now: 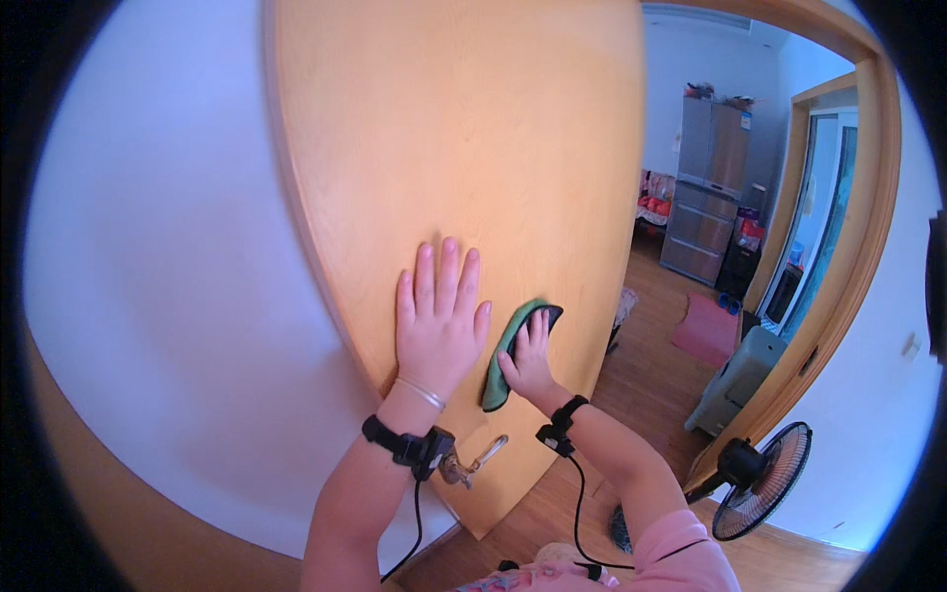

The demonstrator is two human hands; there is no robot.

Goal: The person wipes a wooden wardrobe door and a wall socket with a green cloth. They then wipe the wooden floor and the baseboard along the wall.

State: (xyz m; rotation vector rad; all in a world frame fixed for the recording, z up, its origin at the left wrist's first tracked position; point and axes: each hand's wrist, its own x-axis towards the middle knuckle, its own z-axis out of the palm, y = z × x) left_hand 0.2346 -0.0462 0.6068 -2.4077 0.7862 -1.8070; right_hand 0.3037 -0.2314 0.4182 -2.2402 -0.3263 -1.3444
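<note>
A light wooden door [459, 148] fills the middle of the view, open beside a white wall. My left hand [440, 325] lies flat on its face, fingers spread upward, holding nothing. To the right, my right hand [531, 359] presses a green cloth with a dark edge [497, 377] against the door, fingers over the cloth and thumb at its near side. The metal door handle [488, 453] sits below my hands, near my left wrist. Both wrists wear black straps with small cabled devices.
A black fan [762, 481] stands at the lower right, by the wooden door frame [880, 185]. Through the doorway are a grey refrigerator [703, 185], a pink mat [706, 329], slippers and a grey-green case-like object [736, 381]. A white wall [170, 259] borders the door on the left.
</note>
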